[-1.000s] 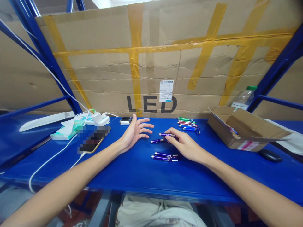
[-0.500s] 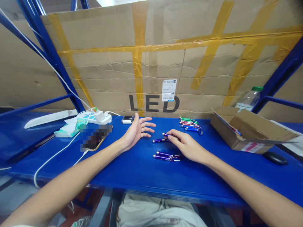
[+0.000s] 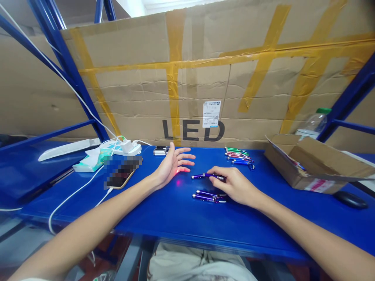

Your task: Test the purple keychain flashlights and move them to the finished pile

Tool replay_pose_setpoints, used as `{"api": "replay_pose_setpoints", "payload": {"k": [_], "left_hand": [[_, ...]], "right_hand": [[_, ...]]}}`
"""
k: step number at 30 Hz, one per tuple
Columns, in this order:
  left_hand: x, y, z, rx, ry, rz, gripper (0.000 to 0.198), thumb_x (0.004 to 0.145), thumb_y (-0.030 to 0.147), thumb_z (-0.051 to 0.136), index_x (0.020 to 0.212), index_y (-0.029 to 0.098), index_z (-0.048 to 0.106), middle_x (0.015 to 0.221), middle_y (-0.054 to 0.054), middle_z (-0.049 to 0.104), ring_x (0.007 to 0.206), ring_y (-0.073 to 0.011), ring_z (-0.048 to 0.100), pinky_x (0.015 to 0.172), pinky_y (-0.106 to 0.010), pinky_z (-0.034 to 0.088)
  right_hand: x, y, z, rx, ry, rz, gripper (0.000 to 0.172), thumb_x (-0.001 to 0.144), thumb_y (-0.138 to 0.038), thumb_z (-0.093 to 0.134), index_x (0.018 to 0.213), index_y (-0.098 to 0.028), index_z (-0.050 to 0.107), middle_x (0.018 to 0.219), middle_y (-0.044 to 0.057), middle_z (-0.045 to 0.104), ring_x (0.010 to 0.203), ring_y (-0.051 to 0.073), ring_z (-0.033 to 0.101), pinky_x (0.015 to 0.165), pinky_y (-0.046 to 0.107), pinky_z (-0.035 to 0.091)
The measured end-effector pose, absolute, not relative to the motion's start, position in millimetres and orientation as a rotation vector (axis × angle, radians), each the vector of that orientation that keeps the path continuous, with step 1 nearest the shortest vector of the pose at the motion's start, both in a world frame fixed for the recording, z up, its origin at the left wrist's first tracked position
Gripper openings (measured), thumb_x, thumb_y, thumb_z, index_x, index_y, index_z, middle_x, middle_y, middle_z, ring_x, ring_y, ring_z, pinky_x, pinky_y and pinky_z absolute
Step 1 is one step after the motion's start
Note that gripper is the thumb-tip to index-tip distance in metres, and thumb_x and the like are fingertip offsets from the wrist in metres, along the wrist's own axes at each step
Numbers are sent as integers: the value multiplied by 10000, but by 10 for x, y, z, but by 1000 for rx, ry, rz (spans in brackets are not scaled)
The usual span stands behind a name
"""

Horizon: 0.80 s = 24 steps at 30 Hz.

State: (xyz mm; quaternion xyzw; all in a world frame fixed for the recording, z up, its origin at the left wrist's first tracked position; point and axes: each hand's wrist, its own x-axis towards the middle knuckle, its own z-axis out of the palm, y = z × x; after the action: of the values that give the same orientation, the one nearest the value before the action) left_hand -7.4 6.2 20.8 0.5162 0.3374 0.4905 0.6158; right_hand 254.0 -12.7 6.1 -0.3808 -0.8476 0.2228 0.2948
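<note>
My left hand (image 3: pixel 172 166) is held palm inward above the table with its fingers spread, and nothing is in it. Red light falls on its little finger, and a reddish spot shows on the table below. My right hand (image 3: pixel 230 182) pinches a purple laser pointer (image 3: pixel 207 175) between thumb and fingers, low over the table. Right at its tip, another purple penlight body (image 3: pixel 197 177) overlaps it in view; whether they touch I cannot tell. Closer to me lie several purple laser pointers (image 3: pixel 205 198) with small metal clips, side by side.
Green, red and blue pointers (image 3: pixel 238 157) lie in rows at the back; black and silver ones (image 3: pixel 160 150) sit behind my left hand. An open cardboard box (image 3: pixel 295 179), mouse (image 3: pixel 350 199) and bottle (image 3: pixel 313 123) stand right. Left are a phone (image 3: pixel 124 175), tissues (image 3: pixel 88 162) and power strip (image 3: pixel 117 147).
My right hand has lowered the purple pointer towards the one lying beneath it. Red light now appears on my left little finger and the table. The view has shifted slightly.
</note>
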Motion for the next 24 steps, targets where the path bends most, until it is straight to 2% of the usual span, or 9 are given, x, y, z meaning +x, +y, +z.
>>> {"api": "replay_pose_setpoints", "payload": {"k": [6,12,18,24], "left_hand": [[-68,61,211,1179,801,1125,825,1049,798,282,1372,124,632,1266,-203,732,1007,-259,735,766,-308,600],[-75,49,213,1196,783,1113,816,1052,794,281,1382,135,631,1270,-199,736,1022,-261,738,795,-319,602],[-72,47,207,1194,782,1109,815,1048,799,288,1376,138,633,1259,-199,739,1016,-263,740,785,-316,600],[-79,52,204,1214,785,1109,819,1055,793,250,1384,145,629,1283,-196,736,1047,-265,734,805,-320,599]], "right_hand": [[2556,-128,70,-960,-2239,694,301,1020,-401,573,1104,-211,790,958,39,804,780,204,673,690,303,468],[2552,-155,109,-990,-2209,638,360,1071,-460,514,1139,-205,758,935,52,794,755,210,663,671,312,463],[2531,-153,92,-1054,-2303,630,328,1082,-439,475,1129,-218,713,862,29,746,716,202,631,678,318,440],[2506,-209,106,-1067,-2361,716,356,1124,-440,389,1245,-225,645,1060,72,754,933,245,693,849,372,498]]}}
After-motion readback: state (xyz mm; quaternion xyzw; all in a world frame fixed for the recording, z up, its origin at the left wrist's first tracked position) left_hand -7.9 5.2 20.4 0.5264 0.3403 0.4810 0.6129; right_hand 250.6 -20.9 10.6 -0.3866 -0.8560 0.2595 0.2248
